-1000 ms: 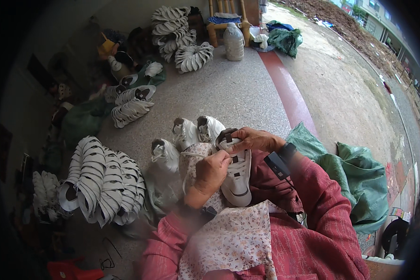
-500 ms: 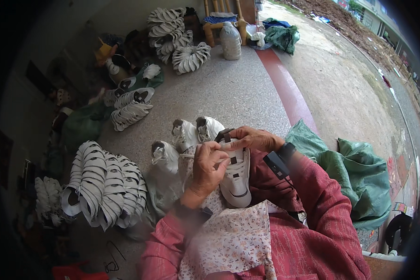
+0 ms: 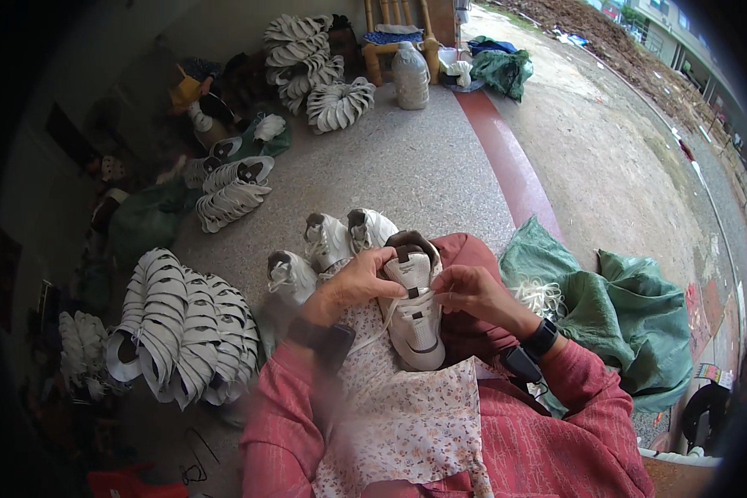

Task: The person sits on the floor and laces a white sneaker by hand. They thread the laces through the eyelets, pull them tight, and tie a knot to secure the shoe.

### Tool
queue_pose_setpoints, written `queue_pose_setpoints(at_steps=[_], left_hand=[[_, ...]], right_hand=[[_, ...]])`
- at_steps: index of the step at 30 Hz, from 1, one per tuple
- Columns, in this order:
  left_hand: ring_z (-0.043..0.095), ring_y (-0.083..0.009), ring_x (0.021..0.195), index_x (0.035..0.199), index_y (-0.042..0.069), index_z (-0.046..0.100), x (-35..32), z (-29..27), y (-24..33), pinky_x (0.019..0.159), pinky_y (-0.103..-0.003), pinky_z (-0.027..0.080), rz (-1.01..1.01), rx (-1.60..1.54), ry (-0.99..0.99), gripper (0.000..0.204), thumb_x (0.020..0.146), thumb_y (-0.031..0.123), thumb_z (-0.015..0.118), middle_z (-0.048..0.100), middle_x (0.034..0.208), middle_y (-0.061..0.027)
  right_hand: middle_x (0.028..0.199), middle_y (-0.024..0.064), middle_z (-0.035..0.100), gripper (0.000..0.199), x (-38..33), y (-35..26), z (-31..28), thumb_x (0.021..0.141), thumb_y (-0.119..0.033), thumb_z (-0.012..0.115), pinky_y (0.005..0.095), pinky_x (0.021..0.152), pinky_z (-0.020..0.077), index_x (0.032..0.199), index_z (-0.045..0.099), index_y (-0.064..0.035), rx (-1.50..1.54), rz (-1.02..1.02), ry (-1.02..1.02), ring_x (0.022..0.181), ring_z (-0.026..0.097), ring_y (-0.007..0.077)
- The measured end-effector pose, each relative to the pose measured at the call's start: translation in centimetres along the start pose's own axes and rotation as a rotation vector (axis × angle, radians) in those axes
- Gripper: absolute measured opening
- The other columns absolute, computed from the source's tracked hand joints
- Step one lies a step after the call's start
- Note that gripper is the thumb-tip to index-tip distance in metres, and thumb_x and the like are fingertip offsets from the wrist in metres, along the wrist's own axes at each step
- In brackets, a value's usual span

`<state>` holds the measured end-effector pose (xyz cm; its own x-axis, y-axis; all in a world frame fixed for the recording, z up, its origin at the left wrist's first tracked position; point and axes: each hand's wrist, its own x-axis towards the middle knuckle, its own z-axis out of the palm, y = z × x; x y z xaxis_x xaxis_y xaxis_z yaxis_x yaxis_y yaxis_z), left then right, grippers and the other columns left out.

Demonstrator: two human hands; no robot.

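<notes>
A white shoe [image 3: 417, 340] with a dark lining rests on my lap, its toe toward me. My left hand [image 3: 358, 284] is closed on the shoe's left side, fingers round the collar and thumb by the tongue. On the other side, my right hand [image 3: 480, 297] pinches at the eyelet edge, where the white shoelace [image 3: 412, 301] crosses the tongue. The fingertips partly hide the lace there. A loose lace end hangs down to the left of the shoe. Just beyond my left hand stand three white laced shoes [image 3: 327, 236].
Stacked white shoe uppers [image 3: 192, 328] stand at left, with further stacks [image 3: 297, 62] at the back. A green sack [image 3: 631, 307] and a bundle of white laces [image 3: 539, 296] lie at right. A plastic jug [image 3: 411, 76] stands near a bamboo chair [image 3: 398, 37].
My left hand has moved up to the shoe's left side. My right hand has come down from the collar to the right eyelet edge, uncovering the tongue and the lace bundle.
</notes>
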<state>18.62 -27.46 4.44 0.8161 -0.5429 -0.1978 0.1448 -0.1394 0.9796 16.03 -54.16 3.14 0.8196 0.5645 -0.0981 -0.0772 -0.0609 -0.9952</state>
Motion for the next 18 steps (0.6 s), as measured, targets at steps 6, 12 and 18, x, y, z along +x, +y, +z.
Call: queue_pose_setpoints(at_steps=[6,12,18], left_hand=[[0.065,-0.0133,0.1,0.124,-0.001,0.059,0.1,0.4,0.4,0.091,-0.029,0.052,-0.005,0.128,0.044,0.053,0.075,0.0,0.077,0.068,0.11,-0.005],[0.062,-0.0125,0.101,0.125,0.0,0.058,-0.7,0.0,1.3,0.089,-0.028,0.051,-0.032,-0.068,0.025,0.048,0.083,0.013,0.075,0.066,0.111,-0.0041],[0.06,-0.0081,0.094,0.123,0.003,0.058,-1.1,-0.5,1.6,0.083,-0.024,0.049,-0.067,-0.017,0.053,0.043,0.094,0.034,0.066,0.064,0.107,-0.0011]], right_hand=[[0.086,-0.0014,0.064,0.014,1.6,1.4,1.5,0.09,-0.009,0.074,0.0225,0.066,0.0481,0.099,0.068,-0.0012,-0.059,-0.09,0.054,0.077,0.058,0.0056],[0.083,-0.0012,0.065,0.011,1.1,-0.9,0.5,0.092,-0.012,0.072,0.0225,0.066,0.0485,0.096,0.07,-0.0017,0.139,-0.189,0.246,0.076,0.059,0.0054],[0.109,0.0085,0.066,0.02,-3.2,-1.0,-16.4,0.099,-0.018,0.059,0.0261,0.067,0.0514,0.111,0.059,-0.0015,1.019,-0.297,0.579,0.076,0.062,0.0146]])
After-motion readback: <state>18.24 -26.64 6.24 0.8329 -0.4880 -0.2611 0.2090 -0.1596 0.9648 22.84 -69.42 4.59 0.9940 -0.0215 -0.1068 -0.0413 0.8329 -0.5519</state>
